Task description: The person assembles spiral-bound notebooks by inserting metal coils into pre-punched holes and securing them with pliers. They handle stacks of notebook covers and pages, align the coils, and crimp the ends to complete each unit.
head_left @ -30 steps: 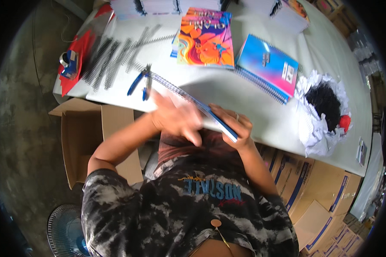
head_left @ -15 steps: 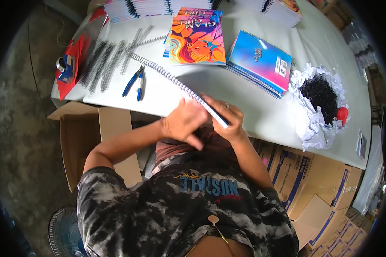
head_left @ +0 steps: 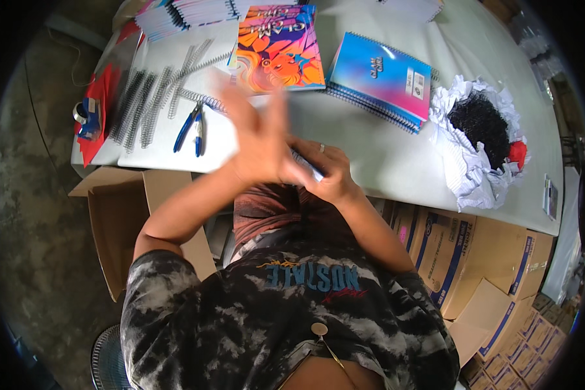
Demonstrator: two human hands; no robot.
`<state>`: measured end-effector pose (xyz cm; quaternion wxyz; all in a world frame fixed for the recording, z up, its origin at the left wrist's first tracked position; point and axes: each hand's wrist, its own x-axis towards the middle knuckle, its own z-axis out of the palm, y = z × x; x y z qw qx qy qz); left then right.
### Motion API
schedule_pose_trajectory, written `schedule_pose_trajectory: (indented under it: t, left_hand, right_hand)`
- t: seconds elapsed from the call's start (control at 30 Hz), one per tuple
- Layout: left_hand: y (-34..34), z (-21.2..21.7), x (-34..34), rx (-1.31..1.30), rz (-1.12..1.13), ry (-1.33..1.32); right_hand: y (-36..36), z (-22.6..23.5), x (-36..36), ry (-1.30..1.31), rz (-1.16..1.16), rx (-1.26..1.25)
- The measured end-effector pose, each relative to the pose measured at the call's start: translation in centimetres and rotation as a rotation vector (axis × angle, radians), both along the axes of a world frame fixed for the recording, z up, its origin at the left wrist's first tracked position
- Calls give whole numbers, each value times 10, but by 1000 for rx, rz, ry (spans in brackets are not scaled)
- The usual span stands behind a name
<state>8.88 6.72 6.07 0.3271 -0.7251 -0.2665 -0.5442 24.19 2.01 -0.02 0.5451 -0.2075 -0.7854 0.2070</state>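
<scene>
My right hand (head_left: 328, 170), with a ring on one finger, grips the lower end of a notebook (head_left: 309, 165) seen edge-on. A metal spiral coil (head_left: 205, 101) sticks out beyond the far left of that notebook. My left hand (head_left: 257, 146) is raised in front of the notebook, its fingers stretched and spread, blurred by motion; it hides most of the pages and binding. Blue-handled pliers (head_left: 190, 133) lie on the table to the left of my left hand.
Loose coils (head_left: 146, 107) lie at the left, by a tape dispenser (head_left: 90, 118) on red sheets. Colourful covers (head_left: 283, 52) and bound blue-pink notebooks (head_left: 380, 78) lie ahead. Crumpled paper holds black tangled material (head_left: 480, 130) at the right. Open cardboard box (head_left: 117, 227) stands below left.
My left hand has swung up and away from me, its fingers spreading over the notebook. My right hand keeps its grip. The whole view has shifted slightly.
</scene>
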Motion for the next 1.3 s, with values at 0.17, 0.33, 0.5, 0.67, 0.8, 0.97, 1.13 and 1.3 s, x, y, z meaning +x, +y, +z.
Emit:
schedule_pose_trajectory:
  t: [0.17,0.33,0.5,0.67,0.8,0.97,1.13,1.3]
  left_hand:
    - [-63,-71,-6,-280,-279,360]
    - [-56,-87,19,-506,-306,181]
    - [-76,-26,39,-772,-352,144]
    - [-91,43,29,-1134,-448,-250]
    - [-58,24,45,-1195,-735,-800]
    - [-67,-64,61,-1205,-259,-715]
    - [-96,-71,52,-1324,204,-127]
    - [-85,-18,27,-1399,-421,-752]
  right_hand:
    - [0,-2,9,36,31,-110]
    - [-2,-6,10,56,-20,-176]
    - [-8,12,11,321,154,-224]
    - [-4,89,40,-354,-128,51]
    - [13,78,38,-202,-71,-185]
    - [51,-15,28,313,-389,-199]
    - [45,-5,23,222,-325,-94]
    - [30,65,38,-335,-201,78]
